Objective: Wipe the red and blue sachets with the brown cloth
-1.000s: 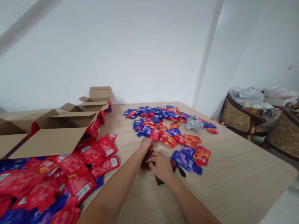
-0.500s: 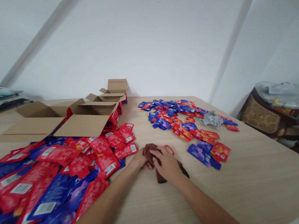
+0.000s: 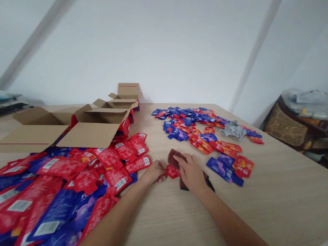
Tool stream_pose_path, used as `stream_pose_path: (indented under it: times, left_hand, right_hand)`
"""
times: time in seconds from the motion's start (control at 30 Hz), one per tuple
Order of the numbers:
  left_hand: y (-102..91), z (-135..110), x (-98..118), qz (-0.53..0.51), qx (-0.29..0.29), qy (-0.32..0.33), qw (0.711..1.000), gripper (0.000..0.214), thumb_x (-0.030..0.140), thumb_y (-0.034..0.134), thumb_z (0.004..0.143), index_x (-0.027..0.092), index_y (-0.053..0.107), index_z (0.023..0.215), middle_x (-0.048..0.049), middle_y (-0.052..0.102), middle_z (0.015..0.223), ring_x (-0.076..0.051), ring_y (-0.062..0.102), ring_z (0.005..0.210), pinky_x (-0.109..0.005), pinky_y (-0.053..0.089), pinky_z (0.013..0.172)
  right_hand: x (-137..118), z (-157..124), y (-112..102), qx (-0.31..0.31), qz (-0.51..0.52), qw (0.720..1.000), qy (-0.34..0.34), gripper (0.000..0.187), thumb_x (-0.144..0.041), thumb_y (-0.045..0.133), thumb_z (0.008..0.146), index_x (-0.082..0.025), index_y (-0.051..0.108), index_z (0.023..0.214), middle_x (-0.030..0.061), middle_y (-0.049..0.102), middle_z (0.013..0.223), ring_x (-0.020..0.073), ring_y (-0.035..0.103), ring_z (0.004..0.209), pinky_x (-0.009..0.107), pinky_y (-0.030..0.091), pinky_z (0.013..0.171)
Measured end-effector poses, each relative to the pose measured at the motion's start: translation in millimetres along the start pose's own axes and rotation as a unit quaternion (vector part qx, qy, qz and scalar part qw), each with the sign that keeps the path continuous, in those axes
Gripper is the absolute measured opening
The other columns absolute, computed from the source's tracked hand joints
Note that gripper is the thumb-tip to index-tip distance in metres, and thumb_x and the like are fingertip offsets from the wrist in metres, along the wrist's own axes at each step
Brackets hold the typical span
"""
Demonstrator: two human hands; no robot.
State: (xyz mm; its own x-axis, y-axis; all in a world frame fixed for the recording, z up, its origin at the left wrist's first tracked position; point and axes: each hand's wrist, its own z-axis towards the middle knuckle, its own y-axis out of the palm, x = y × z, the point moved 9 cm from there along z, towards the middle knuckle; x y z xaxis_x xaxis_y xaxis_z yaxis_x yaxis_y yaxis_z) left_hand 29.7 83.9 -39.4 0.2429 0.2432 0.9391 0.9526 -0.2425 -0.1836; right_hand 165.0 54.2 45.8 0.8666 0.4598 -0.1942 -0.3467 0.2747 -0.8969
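In the head view, my left hand [image 3: 154,172] pinches the narrow end of a small red sachet [image 3: 173,172] lying on the table. My right hand [image 3: 193,174] presses a dark brown cloth [image 3: 174,158] with its fingers, just above and right of that sachet. Part of the cloth bunches up beyond my fingertips, and another part sticks out under my wrist. The palm side of my right hand is hidden. Left of my left hand lies a large heap of red and blue sachets [image 3: 74,180], many with barcodes upward.
Opened cardboard boxes [image 3: 88,133] stand in a row at the left back. Smaller red and blue sachets [image 3: 188,119] spread across the far right, around a crumpled grey wrapper [image 3: 234,130]. Several sachets [image 3: 229,169] lie right of my hands. A chair with plastic bags [image 3: 290,126] stands beyond the table.
My left hand has come away from the cloth and now grips the red sachet's end, which shows more fully. My right hand and the cloth have shifted slightly up and right.
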Motion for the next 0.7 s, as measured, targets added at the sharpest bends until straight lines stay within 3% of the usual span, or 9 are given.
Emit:
stream_pose_path:
  times: [0.07, 0.13, 0.27, 0.37, 0.47, 0.57, 0.63, 0.7]
  left_hand:
    - [2.7, 0, 2, 0.007, -0.014, 0.016, 1.000, 0.007, 0.017, 0.053, 0.069, 0.016, 0.049, 0.074, 0.0067, 0.050, 0.043, -0.005, 0.041, 0.030, -0.015, 0.026, 0.033]
    - [2.6, 0, 3, -0.001, -0.007, 0.021, 1.000, 0.008, 0.017, 0.052, 0.069, 0.015, 0.050, 0.076, 0.0073, 0.049, 0.044, -0.004, 0.039, 0.030, -0.015, 0.025, 0.033]
    - [-0.9, -6, 4, -0.009, 0.027, 0.018, 0.999, 0.020, 0.017, 0.048, 0.074, 0.014, 0.050, 0.093, 0.0079, 0.049, 0.048, -0.005, 0.038, 0.032, -0.016, 0.027, 0.035]
    - [2.4, -13, 17, 0.057, 0.014, 0.078, 0.995, 0.033, 0.015, 0.051, 0.071, 0.014, 0.053, 0.104, 0.0043, 0.055, 0.060, -0.007, 0.046, 0.044, -0.017, 0.035, 0.044]
    - [4.5, -25, 37, 0.184, 0.037, 0.180, 0.966, 0.047, 0.011, 0.058, 0.066, 0.018, 0.056, 0.113, -0.0028, 0.061, 0.085, -0.013, 0.055, 0.069, -0.022, 0.044, 0.065]
    - [2.0, -35, 51, 0.269, 0.103, 0.235, 0.928, 0.033, 0.021, 0.053, 0.076, 0.019, 0.062, 0.108, -0.0072, 0.062, 0.092, -0.018, 0.056, 0.084, -0.027, 0.041, 0.079]
    - [1.0, -35, 52, 0.257, 0.118, 0.228, 0.932, 0.026, 0.029, 0.048, 0.081, 0.019, 0.066, 0.098, -0.0073, 0.064, 0.086, -0.019, 0.056, 0.084, -0.026, 0.042, 0.077]
    - [0.0, -29, 42, 0.200, 0.110, 0.176, 0.958, 0.028, 0.036, 0.045, 0.083, 0.017, 0.065, 0.083, -0.0046, 0.062, 0.068, -0.016, 0.057, 0.069, -0.023, 0.043, 0.063]
  right_hand:
    - [-23, -2, 8, -0.025, 0.001, 0.999, -0.046, 0.042, -0.019, 0.039, 0.086, -0.029, 0.050, 0.125, 0.0068, 0.048, 0.119, 0.0234, 0.040, 0.102, 0.035, 0.034, 0.089]
    - [-22, 0, 16, -0.049, -0.017, 0.998, -0.038, 0.041, -0.018, 0.040, 0.085, -0.029, 0.052, 0.122, 0.0077, 0.050, 0.115, 0.0238, 0.040, 0.101, 0.036, 0.033, 0.088]
    - [29, 7, 21, -0.058, -0.065, 0.993, 0.076, 0.039, -0.016, 0.039, 0.085, -0.027, 0.056, 0.118, 0.0103, 0.051, 0.110, 0.0246, 0.041, 0.099, 0.035, 0.035, 0.083]
    - [51, 7, 20, -0.043, -0.066, 0.992, 0.103, 0.038, -0.018, 0.040, 0.085, -0.027, 0.055, 0.119, 0.0110, 0.051, 0.110, 0.0252, 0.042, 0.100, 0.036, 0.035, 0.083]
    - [57, 5, 17, 0.000, -0.016, 0.994, 0.106, 0.040, -0.018, 0.037, 0.086, -0.028, 0.054, 0.121, 0.0091, 0.052, 0.110, 0.0229, 0.043, 0.100, 0.036, 0.035, 0.087]
    - [64, 5, 2, 0.089, 0.089, 0.986, 0.109, 0.041, -0.021, 0.031, 0.088, -0.027, 0.052, 0.123, 0.0065, 0.052, 0.113, 0.0200, 0.045, 0.103, 0.035, 0.035, 0.092]
    - [70, 3, -13, 0.155, 0.149, 0.970, 0.113, 0.042, -0.024, 0.027, 0.090, -0.026, 0.050, 0.125, 0.0060, 0.051, 0.116, 0.0194, 0.044, 0.107, 0.036, 0.035, 0.094]
    - [69, 1, -28, 0.199, 0.173, 0.958, 0.110, 0.042, -0.027, 0.025, 0.091, -0.026, 0.048, 0.127, 0.0062, 0.050, 0.118, 0.0199, 0.043, 0.110, 0.038, 0.034, 0.095]
